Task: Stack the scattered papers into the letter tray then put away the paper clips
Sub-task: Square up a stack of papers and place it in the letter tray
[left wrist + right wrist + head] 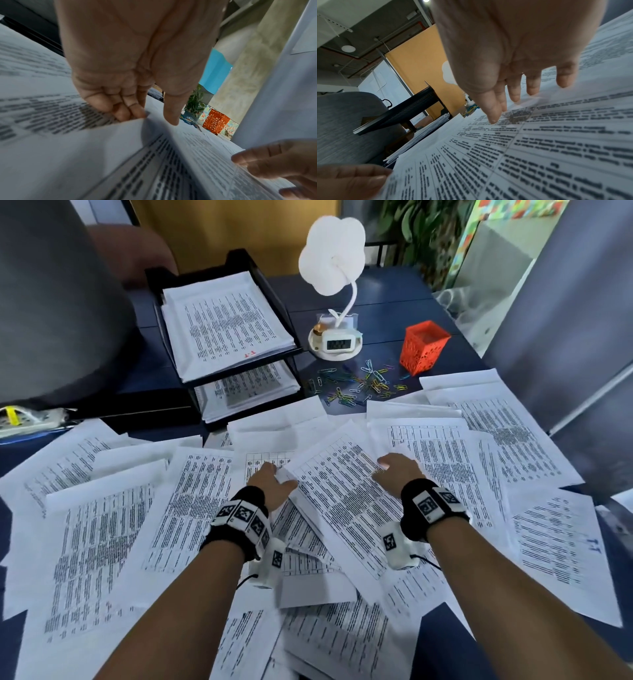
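Observation:
Printed papers (pixel 102 525) lie scattered over the blue desk. My left hand (pixel 279 475) pinches the left edge of one tilted printed sheet (pixel 342 491), thumb on top and fingers tucked under; the left wrist view shows that hand (pixel 154 119) at the sheet's (pixel 188 162) lifted edge. My right hand (pixel 385 467) has straight spread fingers over the sheet's right side, also seen as the right hand (pixel 513 105) in its wrist view. The black two-tier letter tray (pixel 239 258) at the back left holds paper stacks. Coloured paper clips (pixel 359 385) lie loose beyond the papers.
An orange perforated pen holder (pixel 424 347) stands right of the clips. A white flower-shaped lamp with a clock (pixel 337 340) sits between the tray and the holder. A large grey chair back (pixel 51 302) rises at the far left. Grey panels border the desk's right side.

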A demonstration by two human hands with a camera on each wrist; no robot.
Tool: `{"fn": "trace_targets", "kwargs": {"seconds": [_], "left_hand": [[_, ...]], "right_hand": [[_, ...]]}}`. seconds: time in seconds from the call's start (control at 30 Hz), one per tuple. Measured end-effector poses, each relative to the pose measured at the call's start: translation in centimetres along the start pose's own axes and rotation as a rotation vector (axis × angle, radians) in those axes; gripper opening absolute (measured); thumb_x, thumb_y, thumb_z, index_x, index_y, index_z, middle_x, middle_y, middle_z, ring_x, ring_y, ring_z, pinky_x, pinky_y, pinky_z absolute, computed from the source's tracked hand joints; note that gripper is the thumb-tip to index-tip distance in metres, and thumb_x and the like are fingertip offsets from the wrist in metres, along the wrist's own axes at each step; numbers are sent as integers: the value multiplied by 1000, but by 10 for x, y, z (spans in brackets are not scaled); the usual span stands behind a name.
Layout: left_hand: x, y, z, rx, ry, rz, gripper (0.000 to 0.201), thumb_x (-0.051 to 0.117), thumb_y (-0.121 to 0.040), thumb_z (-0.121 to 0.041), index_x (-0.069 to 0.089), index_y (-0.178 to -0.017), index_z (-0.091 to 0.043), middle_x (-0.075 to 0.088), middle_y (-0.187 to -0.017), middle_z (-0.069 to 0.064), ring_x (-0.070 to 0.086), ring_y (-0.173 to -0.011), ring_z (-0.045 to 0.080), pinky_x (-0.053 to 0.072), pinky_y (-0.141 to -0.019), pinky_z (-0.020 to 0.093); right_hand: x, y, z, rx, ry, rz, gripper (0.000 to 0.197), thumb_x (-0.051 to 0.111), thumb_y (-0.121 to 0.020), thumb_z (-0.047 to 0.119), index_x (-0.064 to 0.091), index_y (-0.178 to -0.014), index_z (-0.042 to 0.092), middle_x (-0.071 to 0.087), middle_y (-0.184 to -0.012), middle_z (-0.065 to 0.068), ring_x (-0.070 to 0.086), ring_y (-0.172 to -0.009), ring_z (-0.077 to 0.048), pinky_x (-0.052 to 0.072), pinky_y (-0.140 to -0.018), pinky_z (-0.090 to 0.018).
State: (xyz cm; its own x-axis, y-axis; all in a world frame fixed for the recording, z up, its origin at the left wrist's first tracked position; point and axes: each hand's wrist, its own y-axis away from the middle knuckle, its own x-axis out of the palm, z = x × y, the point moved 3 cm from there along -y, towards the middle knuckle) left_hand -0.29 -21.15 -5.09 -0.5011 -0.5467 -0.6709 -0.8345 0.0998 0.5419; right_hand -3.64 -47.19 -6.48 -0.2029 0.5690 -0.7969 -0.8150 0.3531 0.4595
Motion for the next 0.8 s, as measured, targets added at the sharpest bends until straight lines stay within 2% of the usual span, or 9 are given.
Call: {"fn": "trace_targets", "kwargs": {"seconds": [0.07,0.17,0.27,0.3,0.4,0.5,0.6,0.67,0.8], "left_hand": [[4,2,-1,-4,57,6,62,63,-88,-41,39,-136,-10,50,-135,11,54,-113,27,46,-96,36],[8,7,-8,48,76,-6,58,66,-87,-37,42,-132,-10,53,-128,10,53,-98,23,44,-83,29],[9,9,-16,102,89,-85,54,65,-88,-26,42,-134,-8,53,-127,9,51,-98,23,42,-81,25],[9,10,-18,109,124,-106,47,64,-88,-22,46,-130,-10,54,-120,6,51,-93,22,41,-75,23],[8,8,-17,147,197,-165,17,66,-85,-16,50,-88,-17,55,-83,-1,48,-73,22,34,-54,24],[2,7,-9,185,277,-190,26,69,-82,-14,45,-72,-19,51,-67,-1,43,-65,21,33,-55,27],[-6,9,-1,221,392,-204,27,70,-81,-10,46,-71,-17,50,-64,0,40,-60,20,32,-57,29],[-11,9,5,218,435,-218,25,69,-82,-10,47,-73,-16,51,-66,1,40,-57,18,32,-54,29],[-13,9,8,187,442,-157,17,61,-90,-10,50,-101,-15,53,-67,-1,43,-54,15,36,-52,26]], "right_hand": [[1,3,-2,-7,-3,-5,45,56,-89,25,50,-133,23,42,-144,2,41,-131,-24,31,-110,-44],[1,5,-4,-14,0,-25,44,57,-89,26,51,-133,25,42,-144,4,40,-131,-22,31,-110,-43],[2,5,-5,-9,-22,-35,43,58,-87,27,53,-129,29,46,-141,4,43,-128,-22,32,-109,-41],[2,5,-5,-14,-45,-36,42,59,-86,28,54,-128,29,47,-140,3,43,-127,-23,32,-109,-42],[-4,4,-9,-5,-136,-92,47,61,-84,24,51,-131,22,51,-136,-4,46,-124,-28,35,-107,-48],[-18,4,-20,109,-220,-209,58,56,-81,15,39,-136,14,47,-135,-13,43,-124,-35,38,-103,-53],[-27,3,-31,182,-252,-223,63,57,-84,25,31,-139,11,44,-135,-15,37,-127,-37,34,-104,-55],[-30,-1,-34,181,-303,-223,57,52,-82,18,36,-137,15,49,-131,-16,39,-124,-37,34,-104,-51],[-29,-2,-25,5,-447,-268,38,47,-87,0,57,-123,6,62,-119,-16,57,-108,-32,41,-85,-26]]}}
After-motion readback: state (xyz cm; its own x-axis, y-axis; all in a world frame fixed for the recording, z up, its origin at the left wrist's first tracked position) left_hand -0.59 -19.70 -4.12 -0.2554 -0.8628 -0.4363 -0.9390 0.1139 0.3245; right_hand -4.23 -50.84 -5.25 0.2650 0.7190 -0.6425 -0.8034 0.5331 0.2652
